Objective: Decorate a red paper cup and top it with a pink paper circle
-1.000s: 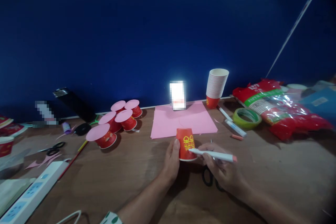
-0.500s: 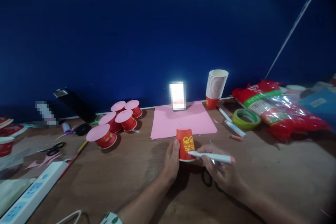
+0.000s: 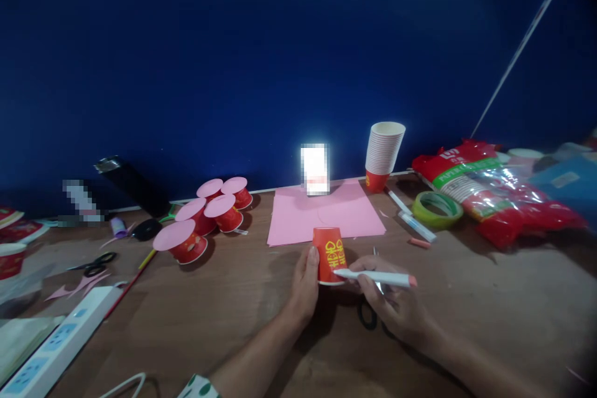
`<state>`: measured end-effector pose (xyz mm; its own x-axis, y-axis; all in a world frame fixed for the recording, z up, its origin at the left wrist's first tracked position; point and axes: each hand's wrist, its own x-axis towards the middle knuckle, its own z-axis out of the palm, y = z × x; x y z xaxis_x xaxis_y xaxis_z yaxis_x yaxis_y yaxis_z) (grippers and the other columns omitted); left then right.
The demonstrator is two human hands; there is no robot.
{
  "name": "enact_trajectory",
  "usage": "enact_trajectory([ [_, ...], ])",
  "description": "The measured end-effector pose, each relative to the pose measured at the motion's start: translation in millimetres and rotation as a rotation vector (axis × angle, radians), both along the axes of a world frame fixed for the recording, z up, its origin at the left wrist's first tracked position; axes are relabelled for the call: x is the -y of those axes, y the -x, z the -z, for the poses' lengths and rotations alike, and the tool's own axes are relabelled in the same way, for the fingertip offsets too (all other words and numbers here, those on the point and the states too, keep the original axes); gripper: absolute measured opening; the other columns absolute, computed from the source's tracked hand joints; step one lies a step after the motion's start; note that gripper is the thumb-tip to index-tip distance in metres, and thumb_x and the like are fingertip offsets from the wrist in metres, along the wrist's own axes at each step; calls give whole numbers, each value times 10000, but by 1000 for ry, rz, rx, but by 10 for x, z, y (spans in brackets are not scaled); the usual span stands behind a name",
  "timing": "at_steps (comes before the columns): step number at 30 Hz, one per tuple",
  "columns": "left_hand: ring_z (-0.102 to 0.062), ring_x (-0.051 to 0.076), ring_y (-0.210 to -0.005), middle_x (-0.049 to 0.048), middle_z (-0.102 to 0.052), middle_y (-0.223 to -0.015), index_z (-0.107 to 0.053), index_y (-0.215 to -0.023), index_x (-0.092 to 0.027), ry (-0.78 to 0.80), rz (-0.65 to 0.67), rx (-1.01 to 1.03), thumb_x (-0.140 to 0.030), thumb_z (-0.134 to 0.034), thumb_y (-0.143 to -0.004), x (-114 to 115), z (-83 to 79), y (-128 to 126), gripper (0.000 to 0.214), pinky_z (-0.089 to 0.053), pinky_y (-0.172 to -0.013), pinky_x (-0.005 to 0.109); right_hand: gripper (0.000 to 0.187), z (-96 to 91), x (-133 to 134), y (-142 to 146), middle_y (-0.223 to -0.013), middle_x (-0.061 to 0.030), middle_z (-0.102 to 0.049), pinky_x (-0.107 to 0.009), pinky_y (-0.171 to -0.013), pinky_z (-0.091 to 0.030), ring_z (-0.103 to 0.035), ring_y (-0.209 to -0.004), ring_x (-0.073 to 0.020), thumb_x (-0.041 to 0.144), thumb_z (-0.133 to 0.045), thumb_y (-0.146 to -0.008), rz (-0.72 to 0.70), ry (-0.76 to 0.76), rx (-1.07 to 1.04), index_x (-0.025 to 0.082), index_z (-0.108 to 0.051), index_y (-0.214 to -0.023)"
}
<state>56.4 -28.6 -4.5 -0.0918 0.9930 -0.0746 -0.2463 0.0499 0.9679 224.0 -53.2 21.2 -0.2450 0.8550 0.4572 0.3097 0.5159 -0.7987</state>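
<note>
Holding the red cup (image 3: 329, 245) mouth-down over the worktop (image 3: 224, 298), short of its back edge, the left hand (image 3: 305, 289) steadies it for the marker (image 3: 375, 277) gripped in the right hand (image 3: 395, 306), while five cups (image 3: 224, 220) near that edge carry pink discs (image 3: 174, 235) and this one lacks any.

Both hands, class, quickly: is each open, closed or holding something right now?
Left hand: closed on the upturned red cup, at its side.
Right hand: holding a white marker, tip at the cup.
</note>
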Motion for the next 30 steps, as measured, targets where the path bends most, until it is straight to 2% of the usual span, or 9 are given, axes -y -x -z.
enact_trajectory([
  [4,-548,160,-679,29,-647,-737,-651,-775,-146,-8,-23,-15,-653,-588,-754,-9,-23,2,511,-452,-656,283,131,17,-6,-10,-863,-15,-678,-207,-663,-530,-669,-729,-136,229,-491,-941,19,19,-28,227,-605,-1005],
  [10,-558,167,-697,38,-659,-759,-658,-831,-143,-2,0,-13,-658,-534,-793,-14,2,4,531,-459,-669,289,160,-22,1,1,-827,-20,-689,-221,-663,-530,-671,-720,-145,256,-459,-948,2,8,18,213,-614,-947],
  [15,-562,171,-734,52,-664,-807,-659,-841,-135,-13,1,-64,-641,-496,-830,-8,21,23,532,-461,-701,292,167,-35,0,1,-809,-25,-687,-230,-634,-533,-679,-703,-151,289,-449,-958,64,46,17,202,-592,-960],
  [20,-578,183,-732,66,-677,-813,-665,-866,-129,34,0,11,-632,-489,-839,-24,60,22,534,-471,-704,309,161,-13,-4,-15,-837,-24,-673,-231,-667,-535,-674,-730,-148,262,-461,-948,7,-4,46,211,-613,-960],
  [26,-613,217,-815,105,-701,-904,-671,-929,-115,44,35,32,-616,-463,-863,-25,86,40,546,-476,-778,342,140,13,-14,-17,-844,-20,-667,-215,-641,-541,-671,-727,-144,261,-473,-952,72,34,-21,217,-601,-984],
  [30,-604,213,-807,98,-700,-891,-669,-912,-122,37,27,11,-627,-440,-868,-21,93,53,556,-477,-767,337,157,3,-8,4,-852,-30,-672,-216,-652,-540,-668,-739,-145,269,-464,-955,42,13,-13,206,-606,-971],
])
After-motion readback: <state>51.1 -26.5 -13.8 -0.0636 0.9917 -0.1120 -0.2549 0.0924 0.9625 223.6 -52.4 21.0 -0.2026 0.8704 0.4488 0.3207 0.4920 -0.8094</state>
